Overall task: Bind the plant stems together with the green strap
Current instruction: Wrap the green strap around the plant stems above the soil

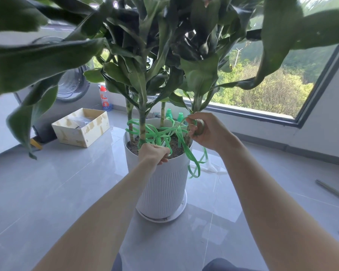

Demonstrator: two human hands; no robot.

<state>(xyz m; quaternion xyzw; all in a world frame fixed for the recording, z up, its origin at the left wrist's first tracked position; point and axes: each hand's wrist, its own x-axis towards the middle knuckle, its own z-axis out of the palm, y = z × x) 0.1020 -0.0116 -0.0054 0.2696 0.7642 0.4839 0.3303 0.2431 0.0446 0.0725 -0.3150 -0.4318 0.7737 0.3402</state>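
Left hand (154, 154), right hand (205, 132) (on green strap (186, 150))

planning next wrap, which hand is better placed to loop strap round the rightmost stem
Right hand, likely: it grips the green strap at the rightmost stem; the left hand is at the front stem.

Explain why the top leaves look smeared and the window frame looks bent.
Head view: the leaves nearest the lens are out of focus and dark against the bright window; the wide-angle lens bows the window frame; daylight glares on the floor tiles; the left hand, right hand and green strap are sharp.
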